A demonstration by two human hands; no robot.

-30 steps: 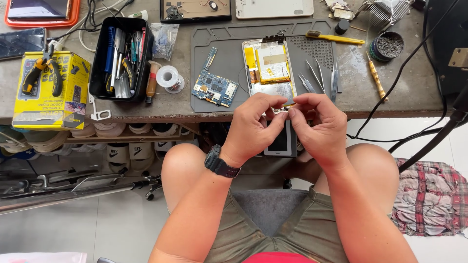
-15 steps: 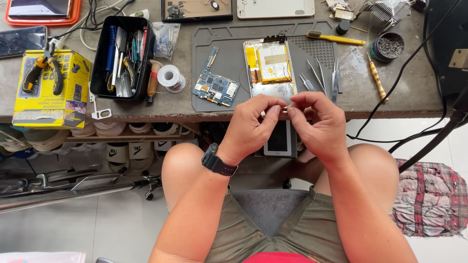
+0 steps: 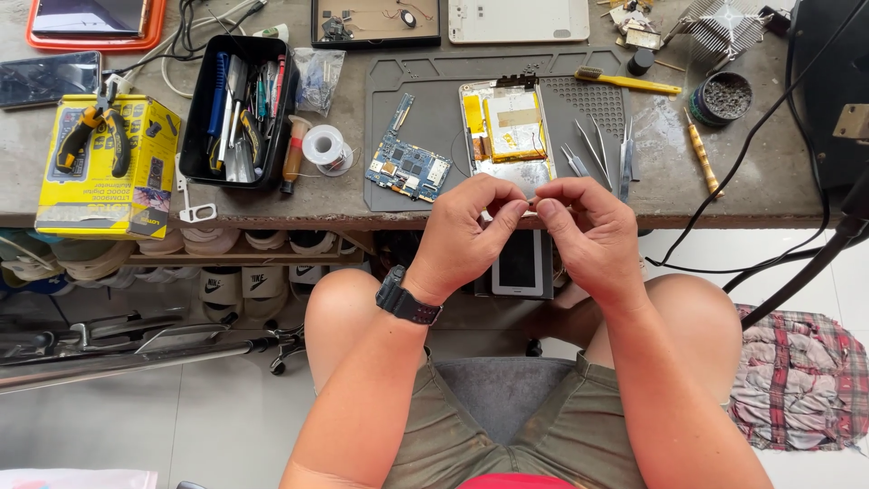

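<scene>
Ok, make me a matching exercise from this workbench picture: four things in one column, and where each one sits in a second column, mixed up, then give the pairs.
Things:
1. blue printed circuit board
2. orange-and-black pliers
3. yellow-handled brush
4. white roll of solder wire

Places:
A. on top of the yellow cardboard box
B. on the bare tabletop just right of the black tool tray
C. at the far right corner of the grey work mat
D. on the mat, left of the opened tablet

Pairs: 1-D, 2-A, 3-C, 4-B
</scene>
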